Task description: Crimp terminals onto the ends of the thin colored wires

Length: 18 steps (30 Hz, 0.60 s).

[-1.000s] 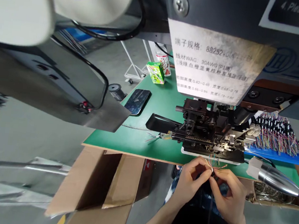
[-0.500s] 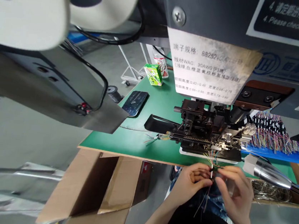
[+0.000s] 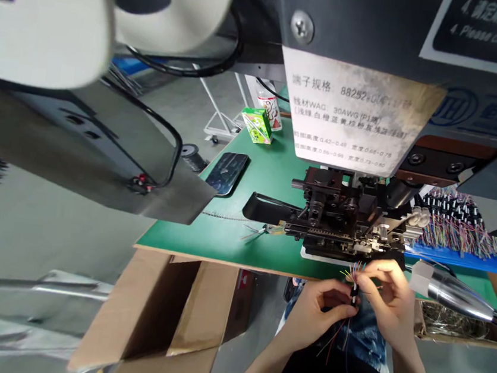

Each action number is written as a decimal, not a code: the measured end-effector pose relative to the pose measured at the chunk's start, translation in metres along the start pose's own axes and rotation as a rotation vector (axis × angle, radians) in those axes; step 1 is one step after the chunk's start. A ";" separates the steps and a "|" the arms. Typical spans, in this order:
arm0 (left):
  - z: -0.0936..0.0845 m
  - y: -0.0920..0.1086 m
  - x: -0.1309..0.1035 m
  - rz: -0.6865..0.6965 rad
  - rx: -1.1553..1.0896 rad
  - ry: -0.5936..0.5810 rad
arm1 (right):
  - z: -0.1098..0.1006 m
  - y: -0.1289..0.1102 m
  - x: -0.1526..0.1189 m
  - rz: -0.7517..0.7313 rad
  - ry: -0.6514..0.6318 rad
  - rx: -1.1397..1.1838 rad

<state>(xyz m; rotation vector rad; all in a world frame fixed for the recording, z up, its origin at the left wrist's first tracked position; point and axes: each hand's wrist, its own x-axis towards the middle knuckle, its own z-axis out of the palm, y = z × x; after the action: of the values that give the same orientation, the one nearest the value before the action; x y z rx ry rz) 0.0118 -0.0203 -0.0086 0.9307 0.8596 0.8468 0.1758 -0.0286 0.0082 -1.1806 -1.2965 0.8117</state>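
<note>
A small wire bundle with a black-and-white sleeved middle is held upright just off the bench's front edge. My left hand pinches its sleeve between thumb and fingers. At the top, thin coloured wire ends fan out, and my right hand pinches some of these between thumb and forefinger. Loose wires hang below my left hand. Right behind my hands stands the crimping machine's applicator, its metal die area close to the fanned wire ends.
On the green bench lie a phone, a green box and a loose wire piece. Many wire bundles fill a blue tray at right. A metal tube juts in there. A cardboard box stands below, left.
My right hand has moved up and slightly left, from beside the sleeve to the fanned wire ends. My left hand keeps its hold on the bundle. The view has shifted slightly.
</note>
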 end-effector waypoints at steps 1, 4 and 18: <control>0.000 0.000 0.000 0.003 -0.003 -0.003 | 0.000 0.001 0.000 -0.008 0.001 -0.012; 0.000 0.000 0.003 0.010 -0.019 0.002 | -0.001 0.003 0.001 -0.080 0.006 -0.027; 0.015 0.003 0.021 0.019 -0.087 0.060 | -0.002 0.016 0.006 -0.168 0.102 -0.111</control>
<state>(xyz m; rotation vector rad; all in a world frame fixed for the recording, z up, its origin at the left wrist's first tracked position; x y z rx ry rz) 0.0335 -0.0054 -0.0060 0.8414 0.8603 0.9254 0.1816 -0.0196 -0.0054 -1.1673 -1.3495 0.5563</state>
